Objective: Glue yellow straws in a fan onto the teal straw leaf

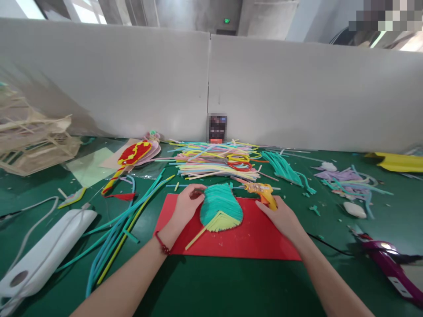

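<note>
On a red sheet (pixel 264 237) lies a leaf-shaped piece (pixel 220 200) covered in teal strips, with a yellow-green V of strips at its lower end. One long pale strip (pixel 195 237) sticks out from it to the lower left. My left hand (pixel 188 204) grips the piece by its upper left edge, its fingertips partly hidden. In my right hand (pixel 280 215) is a yellow hot glue gun (pixel 262 190), its nozzle pointing left near the piece's upper right edge.
Bundles of coloured strips (pixel 218 163) lie behind the sheet, a phone (pixel 217 128) against the white partition (pixel 132 79). Left are a red-yellow fan (pixel 135 152), loose strips (pixel 114 246) and a white power strip (pixel 49 248). Right are teal strips (pixel 286 169) and a purple tool (pixel 386 259) with a cord.
</note>
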Tool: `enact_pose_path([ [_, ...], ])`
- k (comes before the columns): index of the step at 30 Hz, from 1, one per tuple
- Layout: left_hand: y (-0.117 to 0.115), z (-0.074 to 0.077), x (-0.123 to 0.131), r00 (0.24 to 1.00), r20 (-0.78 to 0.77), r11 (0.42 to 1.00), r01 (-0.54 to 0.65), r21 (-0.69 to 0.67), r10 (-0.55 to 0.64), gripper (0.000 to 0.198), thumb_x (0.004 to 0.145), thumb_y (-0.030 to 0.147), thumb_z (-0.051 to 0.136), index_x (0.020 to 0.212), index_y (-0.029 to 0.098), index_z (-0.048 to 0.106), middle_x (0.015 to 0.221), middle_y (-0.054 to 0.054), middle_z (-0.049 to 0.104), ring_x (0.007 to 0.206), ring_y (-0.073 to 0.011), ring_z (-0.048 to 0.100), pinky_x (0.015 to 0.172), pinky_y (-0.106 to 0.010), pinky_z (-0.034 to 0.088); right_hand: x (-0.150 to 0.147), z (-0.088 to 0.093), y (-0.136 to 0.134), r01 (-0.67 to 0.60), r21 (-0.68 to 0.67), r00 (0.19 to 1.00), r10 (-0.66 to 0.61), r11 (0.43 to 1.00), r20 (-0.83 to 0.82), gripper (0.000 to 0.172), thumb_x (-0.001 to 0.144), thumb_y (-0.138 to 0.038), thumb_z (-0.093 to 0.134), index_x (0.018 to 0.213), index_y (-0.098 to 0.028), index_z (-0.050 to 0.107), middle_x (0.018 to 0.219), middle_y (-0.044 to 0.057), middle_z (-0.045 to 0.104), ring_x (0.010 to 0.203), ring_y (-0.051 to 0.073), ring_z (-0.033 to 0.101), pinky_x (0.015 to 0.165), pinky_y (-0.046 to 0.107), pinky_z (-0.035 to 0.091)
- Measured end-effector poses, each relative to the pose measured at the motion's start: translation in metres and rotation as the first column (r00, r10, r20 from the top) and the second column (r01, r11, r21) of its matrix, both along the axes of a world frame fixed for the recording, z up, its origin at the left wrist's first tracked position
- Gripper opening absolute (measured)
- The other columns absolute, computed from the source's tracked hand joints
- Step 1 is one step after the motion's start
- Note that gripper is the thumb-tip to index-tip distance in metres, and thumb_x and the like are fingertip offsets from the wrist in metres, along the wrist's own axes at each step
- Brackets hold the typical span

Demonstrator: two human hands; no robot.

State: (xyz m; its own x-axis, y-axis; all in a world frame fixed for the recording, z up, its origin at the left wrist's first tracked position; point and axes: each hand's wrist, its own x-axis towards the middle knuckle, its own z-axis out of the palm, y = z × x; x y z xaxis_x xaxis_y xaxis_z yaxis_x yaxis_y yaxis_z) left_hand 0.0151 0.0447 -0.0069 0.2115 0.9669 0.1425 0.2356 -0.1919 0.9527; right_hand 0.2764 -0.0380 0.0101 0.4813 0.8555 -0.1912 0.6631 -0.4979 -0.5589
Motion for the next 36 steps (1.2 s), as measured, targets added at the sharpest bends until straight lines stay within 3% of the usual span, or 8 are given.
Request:
enact_pose_path([
  [6, -0.007, 0.007, 0.003, 0.991, -0.062, 0.992, -0.117, 0.039, 0.119, 0.018, 0.074, 0.011, 0.055, 0.087, 0.020, 0.061, 0.095, -0.004, 0.063, 0.089, -0.0180, 0.062, 0.083, -0.035, 0.050, -0.004, -0.004, -0.005, 0.076, 0.043, 0.997, -0.077, 0.996, 0.018, 0.052, 0.073, -0.063, 0.048, 0.104, -0.021, 0.052, 0.078, 0.004, 0.063, 0.070, 0.025, 0.061, 0.060, 0.031, 0.041],
  [10, -0.014, 0.014, 0.003, 0.955, -0.203, 0.953, -0.164, 0.253, 0.218, 0.012, 0.081, 0.016, 0.055, 0.088, 0.022, 0.063, 0.101, -0.005, 0.056, 0.099, -0.0201, 0.056, 0.088, -0.035, 0.047, -0.003, -0.008, -0.009, 0.056, 0.069, 0.997, -0.059, 0.996, 0.057, 0.060, 0.072, -0.066, 0.049, 0.110, -0.020, 0.051, 0.078, 0.005, 0.062, 0.070, 0.025, 0.061, 0.059, 0.031, 0.041],
  [14, -0.026, 0.015, 0.005, 0.939, -0.343, 0.923, 0.135, 0.362, -0.003, 0.014, 0.091, 0.022, 0.049, 0.095, 0.024, 0.063, 0.093, -0.003, 0.059, 0.086, -0.0163, 0.060, 0.078, -0.030, 0.051, -0.001, -0.010, -0.011, 0.047, 0.051, 0.996, -0.051, 0.998, 0.074, 0.069, 0.068, -0.070, 0.050, 0.113, -0.018, 0.051, 0.079, 0.007, 0.062, 0.069, 0.027, 0.061, 0.058, 0.032, 0.042],
  [17, -0.032, 0.010, 0.011, 0.859, -0.474, 0.824, 0.405, 0.396, -0.194, 0.020, 0.095, 0.026, 0.043, 0.103, 0.023, 0.062, 0.095, -0.003, 0.061, 0.088, -0.0160, 0.060, 0.080, -0.029, 0.051, -0.002, -0.010, -0.014, 0.036, 0.036, 0.996, -0.038, 0.999, 0.078, 0.071, 0.068, -0.071, 0.049, 0.115, -0.018, 0.050, 0.084, 0.009, 0.064, 0.071, 0.028, 0.062, 0.059, 0.033, 0.043],
  [21, -0.033, 0.004, 0.016, 0.685, -0.694, 0.685, 0.616, 0.389, -0.222, 0.024, 0.096, 0.024, 0.043, 0.112, 0.022, 0.060, 0.110, -0.007, 0.061, 0.097, -0.0197, 0.059, 0.083, -0.033, 0.049, -0.006, -0.009, -0.017, 0.039, 0.039, 0.998, -0.041, 0.998, 0.057, 0.071, 0.067, -0.071, 0.050, 0.115, -0.019, 0.049, 0.085, 0.008, 0.065, 0.072, 0.027, 0.062, 0.061, 0.034, 0.044],
  [24, -0.032, 0.003, 0.017, 0.600, -0.769, 0.648, 0.679, 0.346, -0.219, 0.026, 0.095, 0.017, 0.044, 0.115, 0.022, 0.058, 0.114, -0.007, 0.060, 0.098, -0.0198, 0.057, 0.084, -0.033, 0.048, -0.006, -0.009, -0.018, 0.053, 0.040, 0.997, -0.055, 0.998, 0.052, 0.071, 0.066, -0.070, 0.051, 0.115, -0.019, 0.049, 0.085, 0.009, 0.065, 0.071, 0.027, 0.062, 0.061, 0.034, 0.044],
  [28, -0.031, 0.006, 0.018, 0.626, -0.720, 0.689, 0.665, 0.290, -0.301, 0.022, 0.094, 0.018, 0.044, 0.106, 0.023, 0.062, 0.110, -0.005, 0.062, 0.098, -0.0182, 0.057, 0.085, -0.033, 0.047, -0.006, -0.010, -0.018, 0.050, 0.054, 0.997, -0.053, 0.997, 0.054, 0.071, 0.065, -0.070, 0.052, 0.115, -0.019, 0.050, 0.082, 0.009, 0.065, 0.069, 0.027, 0.062, 0.059, 0.033, 0.044],
  [36, -0.027, 0.011, 0.022, 0.773, -0.384, 0.817, 0.572, 0.077, -0.505, 0.013, 0.083, 0.010, 0.058, 0.085, 0.023, 0.061, 0.108, -0.002, 0.060, 0.103, -0.0165, 0.057, 0.088, -0.029, 0.044, -0.006, -0.004, -0.016, 0.058, 0.042, 0.997, -0.060, 0.997, 0.044, 0.069, 0.064, -0.070, 0.051, 0.110, -0.019, 0.053, 0.081, 0.008, 0.064, 0.066, 0.026, 0.061, 0.058, 0.033, 0.043],
])
